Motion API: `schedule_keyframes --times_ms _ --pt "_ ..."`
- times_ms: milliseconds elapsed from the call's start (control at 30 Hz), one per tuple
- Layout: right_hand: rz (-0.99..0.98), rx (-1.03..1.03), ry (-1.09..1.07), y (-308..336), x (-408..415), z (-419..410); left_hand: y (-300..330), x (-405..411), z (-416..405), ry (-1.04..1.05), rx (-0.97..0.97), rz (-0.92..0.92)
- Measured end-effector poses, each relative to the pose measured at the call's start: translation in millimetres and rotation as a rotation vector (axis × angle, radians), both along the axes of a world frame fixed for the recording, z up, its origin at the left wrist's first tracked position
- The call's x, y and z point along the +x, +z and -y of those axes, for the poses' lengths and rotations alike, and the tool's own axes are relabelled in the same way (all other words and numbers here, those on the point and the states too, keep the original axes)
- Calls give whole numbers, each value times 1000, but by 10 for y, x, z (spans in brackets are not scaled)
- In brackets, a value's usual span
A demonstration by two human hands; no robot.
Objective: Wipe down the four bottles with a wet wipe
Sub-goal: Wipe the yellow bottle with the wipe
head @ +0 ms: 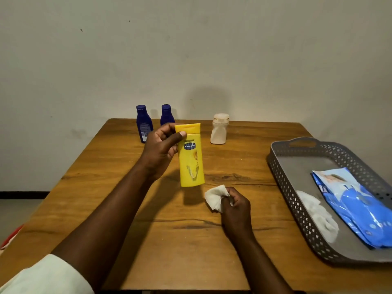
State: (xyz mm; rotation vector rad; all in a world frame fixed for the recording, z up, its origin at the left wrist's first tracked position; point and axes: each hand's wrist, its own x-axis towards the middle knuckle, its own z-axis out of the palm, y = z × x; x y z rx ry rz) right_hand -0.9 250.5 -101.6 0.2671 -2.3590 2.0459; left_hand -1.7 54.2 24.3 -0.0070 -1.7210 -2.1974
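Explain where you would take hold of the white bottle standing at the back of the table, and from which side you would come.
Grip the white bottle round its narrower waist just below the wide cap, coming from the near side. It stands upright with bare wooden table in front, and the flaring cap would likely stop a slip when lifted.

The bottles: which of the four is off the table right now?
The yellow bottle: the left hand grips it near its cap, lifted above the table. The two blue bottles and the cream bottle stand at the far edge.
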Motion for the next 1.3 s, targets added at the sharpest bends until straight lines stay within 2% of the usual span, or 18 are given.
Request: schedule_keyframes --times_ms 167,333,433,567,900,1133,1300 --pt "7 10 -26 -26 -11 2 -289 368 -193 10 133 117" --pt "39 -16 -39 -45 -11 16 -689 574 -395 67 394 208" --pt "42 -9 -44 -26 9 23 -855 656 -474 17 487 271" --pt "54 -40 -57 25 44 22 -949 697 -562 -72 541 343" --pt "89 -103 -63 52 59 27 -1039 676 -599 -247 686 389" --pt "108 -134 -120 61 74 30 -1083 684 -582 -264 643 408" --pt "229 -289 -174 190 64 -28 -1154 653 -568 -213 594 398"
